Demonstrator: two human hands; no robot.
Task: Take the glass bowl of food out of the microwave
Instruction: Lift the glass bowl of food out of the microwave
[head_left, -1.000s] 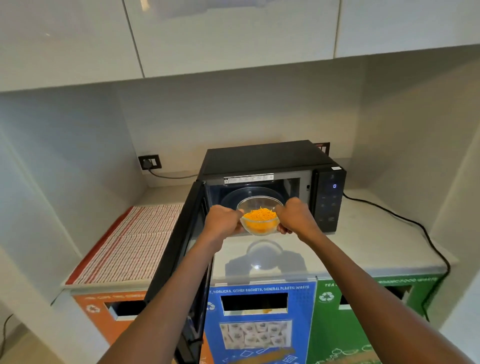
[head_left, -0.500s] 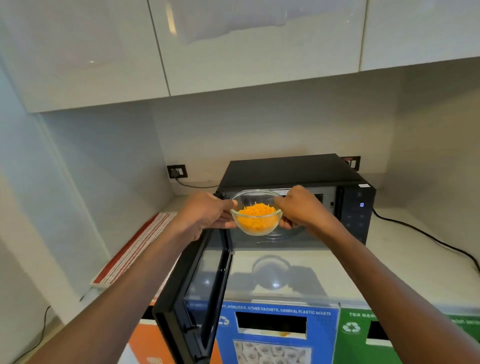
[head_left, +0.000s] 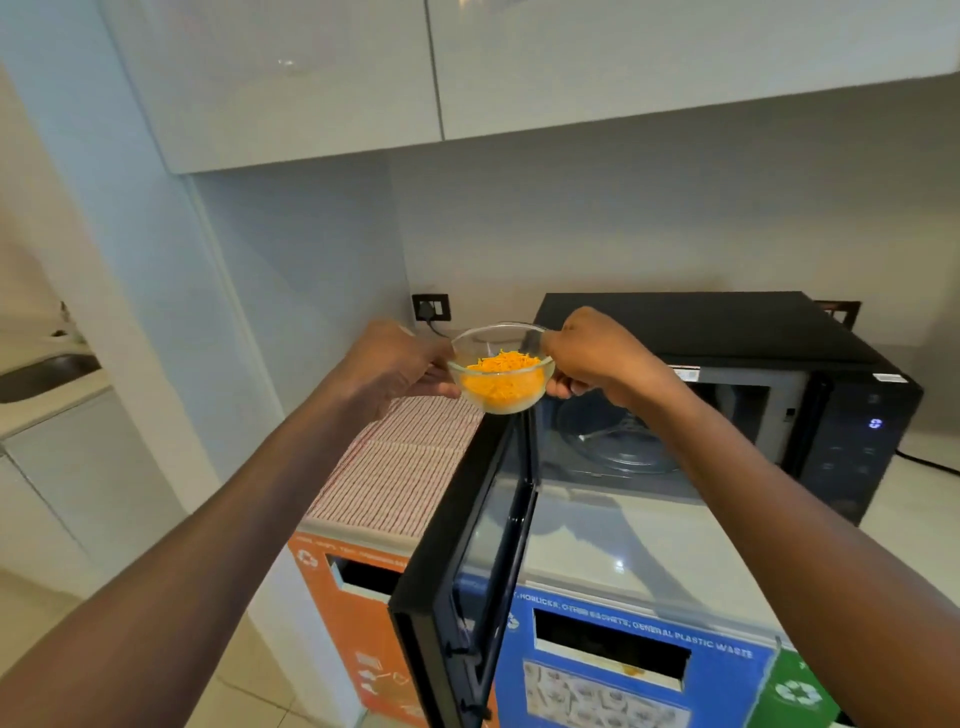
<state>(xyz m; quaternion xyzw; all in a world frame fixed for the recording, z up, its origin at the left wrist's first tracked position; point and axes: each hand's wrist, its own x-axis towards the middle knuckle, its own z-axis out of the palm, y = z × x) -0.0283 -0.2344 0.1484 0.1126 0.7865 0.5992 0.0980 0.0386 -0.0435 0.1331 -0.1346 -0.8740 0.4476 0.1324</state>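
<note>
A small glass bowl (head_left: 500, 370) of shredded orange food hangs in the air, above the top edge of the open microwave door (head_left: 470, 561). My left hand (head_left: 395, 364) grips its left rim and my right hand (head_left: 592, 358) grips its right rim. The black microwave (head_left: 727, 332) stands on the counter to the right. Its cavity is open and shows a bare glass turntable (head_left: 618, 441).
A striped red-and-white mat (head_left: 400, 473) covers the counter left of the door. Orange (head_left: 358, 613), blue (head_left: 623, 670) and green (head_left: 800, 691) waste bins sit under the counter. White cabinets (head_left: 311, 78) hang overhead. A wall socket (head_left: 431, 307) is behind the bowl. A sink (head_left: 47, 371) lies far left.
Both hands have carried the bowl up and to the left, out from in front of the cavity to above the door. The view has swung left.
</note>
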